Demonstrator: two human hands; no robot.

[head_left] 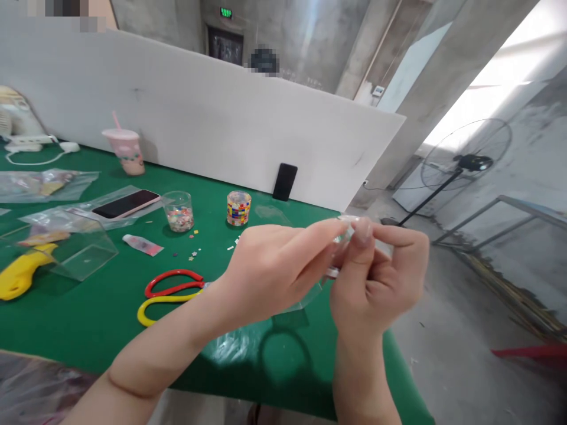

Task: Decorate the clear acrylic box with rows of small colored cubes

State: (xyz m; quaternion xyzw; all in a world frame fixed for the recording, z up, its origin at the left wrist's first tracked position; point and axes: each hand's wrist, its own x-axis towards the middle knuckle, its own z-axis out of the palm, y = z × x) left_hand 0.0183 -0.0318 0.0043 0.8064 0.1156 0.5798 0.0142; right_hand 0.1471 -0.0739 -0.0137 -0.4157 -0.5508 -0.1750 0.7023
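Both of my hands are raised over the front right of the green table (248,378). My left hand (270,265) reaches across with its fingers closed, and my right hand (381,271) meets it in a pinch. Between the fingertips is a small clear, shiny thing (340,238) with a whitish edge; my fingers cover most of it, so I cannot make out its kind. Left of my left wrist lie scissors (175,292) with one red and one yellow handle, blades hidden behind my forearm. A clear plastic piece (305,300) shows partly beneath my hands.
Farther back stand a clear cup of small bits (180,219), a colourful tape-like roll (238,209), a pink drinks cup (127,154) and a dark phone (284,182) against a white partition (212,124). Leftward lie a small tube (143,244), another phone (127,204) and a yellow-handled tool (24,274).
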